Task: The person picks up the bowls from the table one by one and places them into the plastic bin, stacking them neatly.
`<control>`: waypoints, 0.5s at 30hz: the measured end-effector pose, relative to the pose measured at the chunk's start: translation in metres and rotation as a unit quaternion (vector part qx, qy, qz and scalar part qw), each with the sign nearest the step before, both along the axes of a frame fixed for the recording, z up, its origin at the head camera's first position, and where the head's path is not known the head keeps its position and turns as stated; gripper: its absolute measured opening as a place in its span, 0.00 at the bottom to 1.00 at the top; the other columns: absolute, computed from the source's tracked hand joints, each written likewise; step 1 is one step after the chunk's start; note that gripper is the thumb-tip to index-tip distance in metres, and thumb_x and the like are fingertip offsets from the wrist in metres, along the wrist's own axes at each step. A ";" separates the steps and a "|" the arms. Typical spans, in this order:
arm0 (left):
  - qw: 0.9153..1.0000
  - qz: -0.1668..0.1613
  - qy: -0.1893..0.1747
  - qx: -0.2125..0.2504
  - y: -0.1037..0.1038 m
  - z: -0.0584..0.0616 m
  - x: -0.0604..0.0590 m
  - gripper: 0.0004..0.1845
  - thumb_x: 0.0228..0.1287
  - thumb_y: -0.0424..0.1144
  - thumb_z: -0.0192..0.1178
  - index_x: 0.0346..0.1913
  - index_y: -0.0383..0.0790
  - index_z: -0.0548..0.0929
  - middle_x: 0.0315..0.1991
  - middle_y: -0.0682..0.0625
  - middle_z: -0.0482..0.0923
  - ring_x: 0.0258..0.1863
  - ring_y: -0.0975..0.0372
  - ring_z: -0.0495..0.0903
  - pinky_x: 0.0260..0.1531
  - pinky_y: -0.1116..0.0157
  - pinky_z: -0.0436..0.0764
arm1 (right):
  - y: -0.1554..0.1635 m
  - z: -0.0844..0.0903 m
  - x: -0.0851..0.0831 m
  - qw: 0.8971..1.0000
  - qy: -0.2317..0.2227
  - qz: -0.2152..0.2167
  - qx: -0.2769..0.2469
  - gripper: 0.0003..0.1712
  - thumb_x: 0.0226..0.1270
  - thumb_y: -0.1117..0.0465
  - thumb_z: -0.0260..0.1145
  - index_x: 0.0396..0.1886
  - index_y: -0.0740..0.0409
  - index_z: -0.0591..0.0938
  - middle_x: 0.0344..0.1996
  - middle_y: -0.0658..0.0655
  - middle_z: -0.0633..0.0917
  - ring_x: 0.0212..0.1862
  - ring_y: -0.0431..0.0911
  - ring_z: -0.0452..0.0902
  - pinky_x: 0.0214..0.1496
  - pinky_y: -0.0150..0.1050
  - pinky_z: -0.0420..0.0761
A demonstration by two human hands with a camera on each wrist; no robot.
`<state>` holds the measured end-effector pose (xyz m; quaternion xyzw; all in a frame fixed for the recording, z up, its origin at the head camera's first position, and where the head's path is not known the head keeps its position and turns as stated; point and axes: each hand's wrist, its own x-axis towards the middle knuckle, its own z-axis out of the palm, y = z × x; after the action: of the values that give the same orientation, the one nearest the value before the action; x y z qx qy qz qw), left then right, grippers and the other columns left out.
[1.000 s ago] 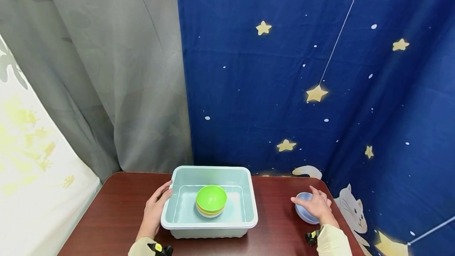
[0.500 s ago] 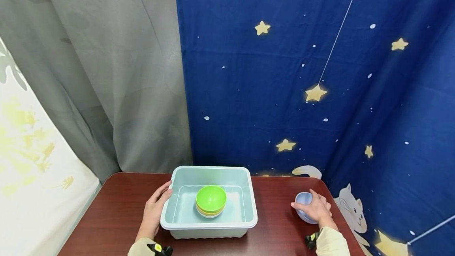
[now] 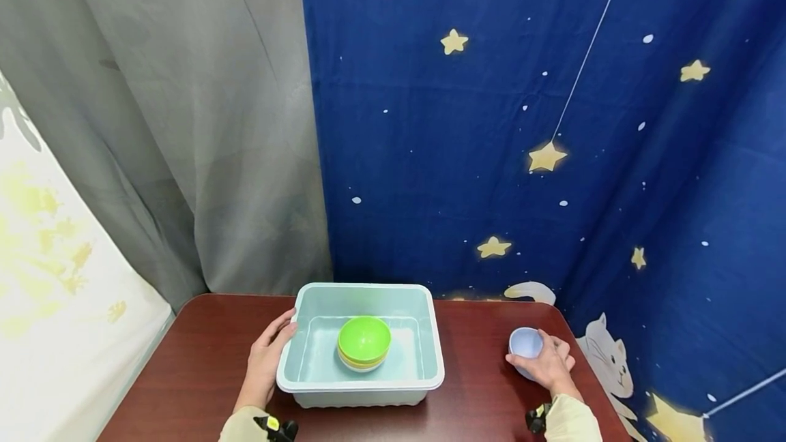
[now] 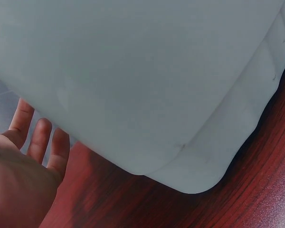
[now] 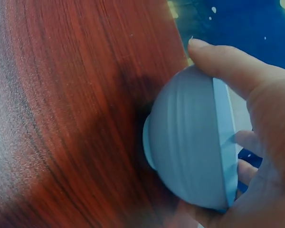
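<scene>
At the table's right, my right hand (image 3: 550, 363) grips a light blue bowl (image 3: 525, 344), with the thumb on one side and fingers on the other. Its ribbed outer wall (image 5: 185, 137) and small foot face the table in the right wrist view; whether the foot touches the wood I cannot tell. My left hand (image 3: 266, 360) rests against the left rim of a pale blue-green plastic basin (image 3: 362, 385), its fingers nearly straight. Inside the basin sits a stack of bowls, a green one (image 3: 364, 338) on top, with yellow and white edges showing below.
The dark red wooden table (image 3: 475, 360) carries the basin near its middle. Behind it hang a grey curtain (image 3: 258, 155) and a blue curtain (image 3: 417, 155) with stars. A white cloth (image 3: 67, 278) hangs along the left side.
My right hand has closed from a spread pose over the blue bowl to a grip on it, and the bowl has shifted slightly. My left hand and the basin keep their places.
</scene>
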<state>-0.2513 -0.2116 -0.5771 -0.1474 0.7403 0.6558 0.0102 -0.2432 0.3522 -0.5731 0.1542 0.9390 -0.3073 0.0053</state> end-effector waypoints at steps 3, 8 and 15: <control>1.000 0.002 0.003 0.003 0.000 0.001 0.000 0.34 0.65 0.69 0.59 0.72 0.64 0.73 0.74 0.53 0.69 0.48 0.84 0.74 0.48 0.76 0.76 | 0.001 -0.004 -0.001 1.000 0.010 0.000 -0.017 0.70 0.48 0.40 0.81 0.77 0.70 0.52 0.68 0.78 0.51 0.63 0.76 0.46 0.61 0.68 0.56; 1.000 0.003 0.003 0.008 0.001 0.002 0.001 0.34 0.66 0.68 0.59 0.72 0.63 0.72 0.74 0.52 0.69 0.48 0.84 0.74 0.47 0.77 0.76 | 0.001 -0.006 0.000 1.000 0.012 -0.006 -0.025 0.72 0.47 0.41 0.81 0.79 0.71 0.50 0.69 0.78 0.52 0.65 0.75 0.46 0.62 0.68 0.55; 1.000 0.003 0.004 0.005 0.003 0.004 0.001 0.35 0.66 0.69 0.59 0.72 0.62 0.72 0.74 0.52 0.69 0.47 0.85 0.75 0.47 0.77 0.76 | 0.001 -0.005 0.001 1.000 0.008 -0.010 -0.020 0.71 0.48 0.40 0.81 0.79 0.69 0.50 0.69 0.79 0.53 0.65 0.75 0.46 0.62 0.69 0.55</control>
<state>-0.2501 -0.2089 -0.5731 -0.1465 0.7364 0.6604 0.0063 -0.2423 0.3533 -0.5785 0.1615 0.9311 -0.3270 -0.0022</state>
